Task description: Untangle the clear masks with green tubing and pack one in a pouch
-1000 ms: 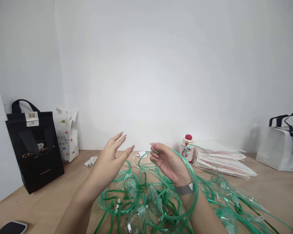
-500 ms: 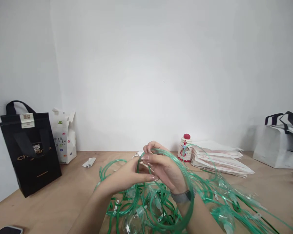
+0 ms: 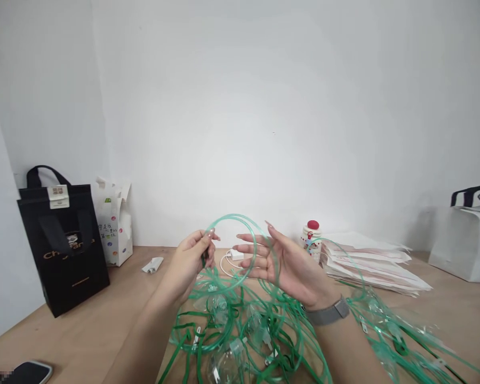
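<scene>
Above the table point(image 3: 88, 341): a thin, clear green tube point(image 3: 255, 246), held up between the two hands in loose loops.
Left hand point(image 3: 192, 261): its fingers are curled and pinched, grasping the tube at the left side of the loops; thumb and forefinger meet there.
Right hand point(image 3: 292, 266): its fingers are released and spread, pointing left, palm bared and thumb angled up; one loop passes by them, and whether it touches them I cannot tell.
Tube direction: from the left hand it climbs up and to the right, arches over, then bends downward near the right hand; the loops stand roughly upright, and their round shape gives no single long axis.
Lower end: the tube drops toward the pile on the table, where its path gets lost among other coils.
Pile below: clear masks point(image 3: 229, 358) with flat green straps point(image 3: 199, 357) lie tangled; the straps at the front run mostly toward the viewer.
Right wrist: a grey band point(image 3: 328, 313) wraps it.
Behind the hands: a white charger point(image 3: 235, 255) with its cable, and a red-topped bottle point(image 3: 312, 244) upright beside stacked papers point(image 3: 370, 266).
Left side: a black bag point(image 3: 64, 250) stands upright near a crumpled wrapper point(image 3: 152, 265).
</scene>
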`<state>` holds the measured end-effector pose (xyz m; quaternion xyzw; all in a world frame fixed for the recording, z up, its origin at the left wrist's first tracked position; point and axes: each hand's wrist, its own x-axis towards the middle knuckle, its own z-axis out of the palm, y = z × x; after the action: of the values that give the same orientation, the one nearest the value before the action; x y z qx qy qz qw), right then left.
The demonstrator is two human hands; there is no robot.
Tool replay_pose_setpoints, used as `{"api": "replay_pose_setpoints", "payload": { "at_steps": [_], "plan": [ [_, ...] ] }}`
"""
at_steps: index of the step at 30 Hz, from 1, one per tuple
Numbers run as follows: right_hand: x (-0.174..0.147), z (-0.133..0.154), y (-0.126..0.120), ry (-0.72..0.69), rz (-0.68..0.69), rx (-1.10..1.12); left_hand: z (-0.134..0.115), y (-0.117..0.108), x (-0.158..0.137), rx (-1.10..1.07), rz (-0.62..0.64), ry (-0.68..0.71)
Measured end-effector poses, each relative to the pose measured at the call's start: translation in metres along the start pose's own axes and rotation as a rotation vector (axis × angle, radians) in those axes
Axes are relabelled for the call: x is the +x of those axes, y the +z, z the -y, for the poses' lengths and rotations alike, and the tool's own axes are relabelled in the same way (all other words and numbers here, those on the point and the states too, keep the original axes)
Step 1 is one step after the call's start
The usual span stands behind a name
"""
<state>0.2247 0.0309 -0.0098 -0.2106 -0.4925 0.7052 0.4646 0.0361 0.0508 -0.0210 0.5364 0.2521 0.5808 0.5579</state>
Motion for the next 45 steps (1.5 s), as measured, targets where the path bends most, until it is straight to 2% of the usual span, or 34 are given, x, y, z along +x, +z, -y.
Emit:
{"api": "replay_pose_setpoints", "payload": {
  "at_steps": [3,6,11,18,23,27,30,35,38,42,45],
  "plan": [
    [-0.004,0.000,0.011,-0.025,-0.005,-0.029,0.001,0.001,0.001,-0.036,-0.089,0.048],
    [-0.005,-0.003,0.014,-0.107,-0.036,-0.097,0.000,0.000,0.001,-0.096,-0.074,0.047],
    [-0.004,0.002,-0.001,-0.229,-0.177,-0.185,-0.013,-0.010,-0.002,-0.255,0.019,-0.013],
    [-0.008,0.011,-0.016,-0.236,-0.222,-0.419,-0.023,-0.021,-0.001,-0.365,-0.029,0.052],
    [-0.008,0.014,-0.017,-0.379,-0.286,-0.323,-0.019,-0.019,-0.001,-0.183,-0.018,0.076],
    [-0.011,0.020,-0.015,-0.548,-0.346,-0.196,-0.020,-0.016,-0.006,0.082,0.097,0.042],
    [-0.014,0.024,-0.009,-0.601,-0.344,-0.093,-0.021,-0.014,-0.009,0.213,0.188,0.016],
    [-0.012,0.022,0.001,-0.561,-0.283,0.079,-0.016,-0.003,-0.009,0.285,0.269,-0.014],
    [-0.007,0.013,0.004,-0.494,-0.277,-0.064,-0.014,0.008,-0.010,0.297,0.236,0.003],
    [0.000,-0.001,0.008,-0.438,-0.276,-0.264,-0.013,0.016,-0.014,0.313,0.120,0.060],
    [0.005,-0.010,0.013,-0.360,-0.247,-0.368,-0.011,0.015,-0.014,0.343,0.133,0.004]
  ]
}}
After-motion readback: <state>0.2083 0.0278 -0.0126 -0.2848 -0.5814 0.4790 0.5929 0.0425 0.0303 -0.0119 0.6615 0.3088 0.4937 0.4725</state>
